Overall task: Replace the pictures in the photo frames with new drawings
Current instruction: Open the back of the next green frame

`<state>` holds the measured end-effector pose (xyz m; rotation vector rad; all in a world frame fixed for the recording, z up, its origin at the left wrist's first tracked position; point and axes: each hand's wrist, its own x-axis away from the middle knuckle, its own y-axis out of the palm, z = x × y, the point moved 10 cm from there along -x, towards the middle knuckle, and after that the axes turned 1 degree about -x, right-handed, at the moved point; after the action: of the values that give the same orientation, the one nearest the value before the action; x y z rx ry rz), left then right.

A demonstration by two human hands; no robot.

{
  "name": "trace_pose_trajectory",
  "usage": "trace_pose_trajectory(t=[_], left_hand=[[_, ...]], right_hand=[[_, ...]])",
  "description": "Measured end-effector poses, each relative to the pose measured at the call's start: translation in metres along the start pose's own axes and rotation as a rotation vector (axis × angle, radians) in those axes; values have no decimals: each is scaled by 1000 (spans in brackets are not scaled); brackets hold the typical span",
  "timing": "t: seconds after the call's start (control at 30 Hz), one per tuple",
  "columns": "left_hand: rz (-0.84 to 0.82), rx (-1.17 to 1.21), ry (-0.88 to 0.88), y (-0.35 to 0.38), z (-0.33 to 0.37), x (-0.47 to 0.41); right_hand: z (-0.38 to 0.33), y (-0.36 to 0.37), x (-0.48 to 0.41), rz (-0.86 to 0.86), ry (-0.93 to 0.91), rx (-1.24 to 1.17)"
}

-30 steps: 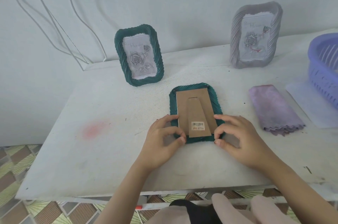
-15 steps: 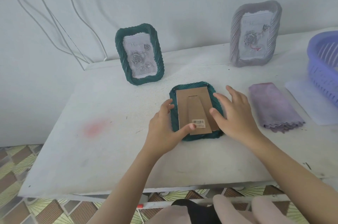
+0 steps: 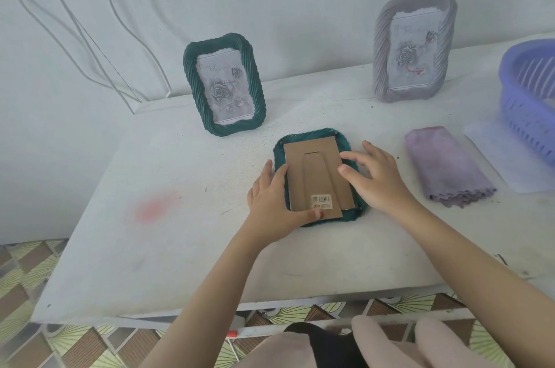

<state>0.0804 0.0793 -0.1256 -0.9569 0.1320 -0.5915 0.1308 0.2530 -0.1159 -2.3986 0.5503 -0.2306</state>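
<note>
1. Pressing the left hand (image 3: 271, 202) against the left side of the face-down green frame (image 3: 303, 135), with the fingers fairly straight along its rim. Stretching the thumb across the lower edge of the cardboard backing (image 3: 312, 169), just beside the barcode sticker (image 3: 321, 201).
2. Spreading the right hand (image 3: 378, 178) wide over the frame's right rim, fingers relaxed and apart, thumb tip touching the backing's right edge; gripping nothing.
3. Working with that frame lying flat, back upward, near the middle of the white table (image 3: 180, 247), with the backing sitting inside it and its stand folded flat.
4. Facing a second green frame (image 3: 190, 76) standing upright just behind and to the left, showing a grey rose picture (image 3: 223, 91).
5. Facing also a grey-lilac frame (image 3: 381, 46) standing upright farther back on the right, near the wall, with a similar rose print (image 3: 411, 49) inside.
6. Sitting with a folded purple cloth (image 3: 447, 166) lying to the right of the right hand, apart from it.
7. Having a purple slatted basket (image 3: 525, 97) at the far right edge, resting on a white sheet (image 3: 504, 154).
8. Noting a reddish smudge (image 3: 151, 210) on the table's left part and white cables (image 3: 90, 37) running down the wall.
</note>
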Motion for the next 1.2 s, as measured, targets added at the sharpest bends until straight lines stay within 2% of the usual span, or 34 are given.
trace_pose_trajectory(t=[0.23, 0.4, 0.53, 0.7, 1.0, 1.2], left_hand=[[5, 72, -17, 2, 0, -2], [128, 158, 75, -8, 4, 3], [201, 203, 125, -15, 9, 9], [246, 179, 203, -20, 18, 12], [194, 269, 277, -20, 26, 9], [130, 345, 227, -19, 21, 3]], right_hand=[[2, 2, -2, -39, 51, -226], [-4, -4, -1, -30, -17, -413], [-19, -11, 7, 4, -146, -468], [-17, -7, 16, 33, -146, -475], [-14, -12, 18, 47, -153, -530], [-10, -11, 16, 17, -150, -623]])
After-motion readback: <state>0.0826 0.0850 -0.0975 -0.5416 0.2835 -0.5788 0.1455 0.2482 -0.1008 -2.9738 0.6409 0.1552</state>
